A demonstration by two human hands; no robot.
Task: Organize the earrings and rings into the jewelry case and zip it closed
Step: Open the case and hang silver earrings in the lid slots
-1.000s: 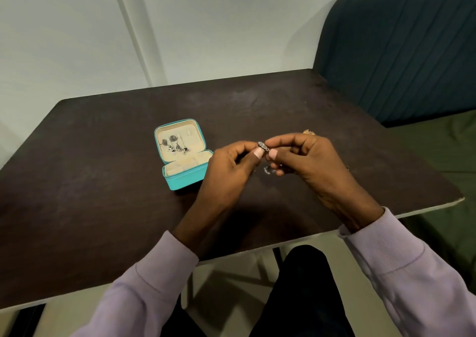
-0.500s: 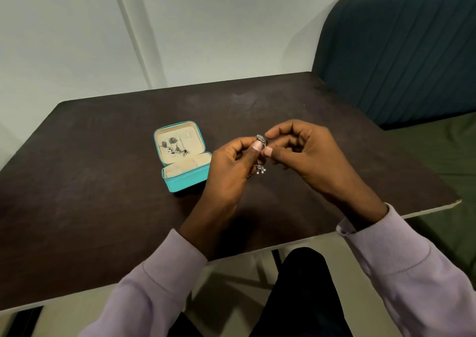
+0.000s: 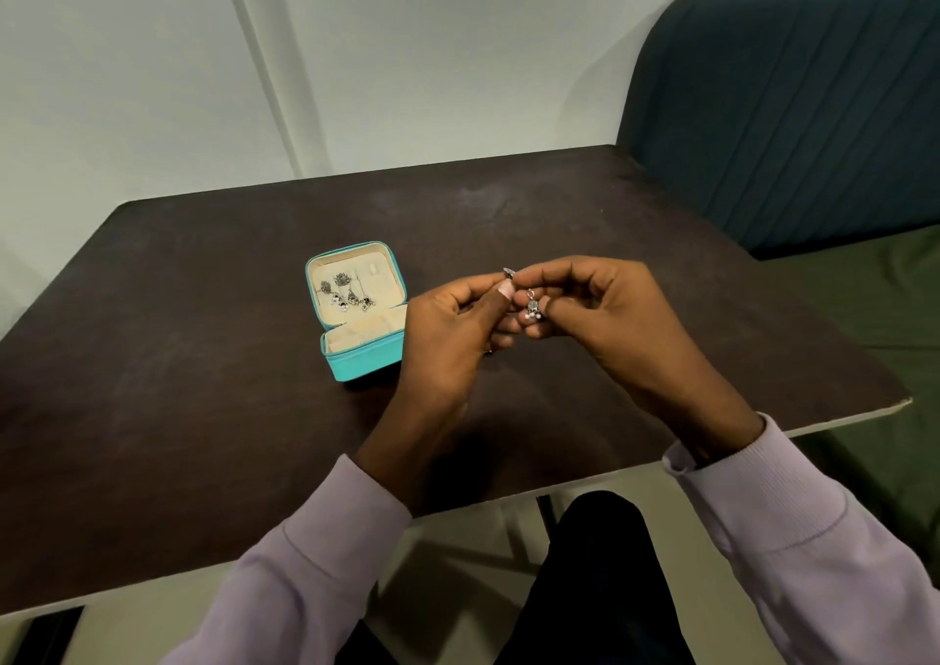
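Silver glints between our fingertips: we hold a small dangling earring (image 3: 531,304) above the dark wooden table (image 3: 203,359), its pale beads hanging just below our thumbs. Our left hand (image 3: 452,329) pinches the top piece of the earring between thumb and forefinger, the other fingers curled beneath. Our right hand (image 3: 605,318) meets it from the other side, fingers curled, fingertips closing on the same earring just beside the left thumb; exactly which of them touch it we cannot tell.

Just left of our left knuckles sits the turquoise jewelry case (image 3: 363,359), unzipped, its lid tilted back. Dark drop earrings (image 3: 346,293) are fastened to the cream lining of the lid, and the cream tray below them lies nearest our left fingers.

Lilac sleeves cover both wrists. Well beyond our right fingers stands a teal padded bench back (image 3: 793,105).
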